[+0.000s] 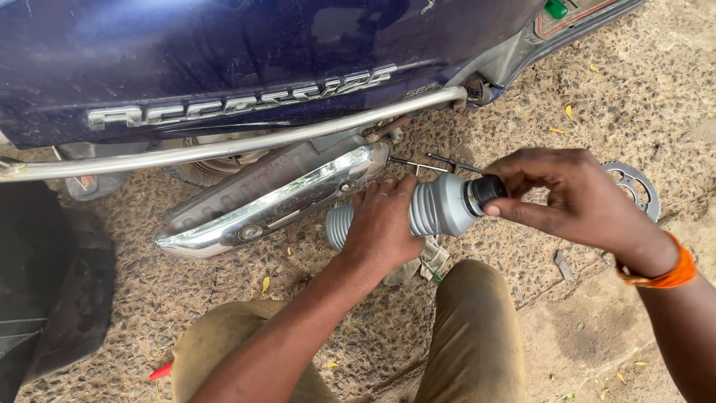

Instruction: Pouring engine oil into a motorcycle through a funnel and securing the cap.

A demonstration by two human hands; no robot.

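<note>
Cap work on a grey bottle, beside the scooter.

We grip the ribbed grey bottle (440,209) around its middle with our left hand (380,224), fingers wrapped tight, holding it on its side just above the gravel (597,97) and in front of the chrome exhaust (276,205). Our right hand (574,198) pinches the black cap (488,190) between thumb and fingertips, closed on it. We judge the step in hand to be turning that cap; whether it is loosening or tightening we cannot tell. The next move calls for a steady left grip and a clean twist of the right wrist, keeping the bottle level. A sprocket (634,186) lies on the ground just behind the right hand, and a rag (425,261) lies under the bottle.
</note>
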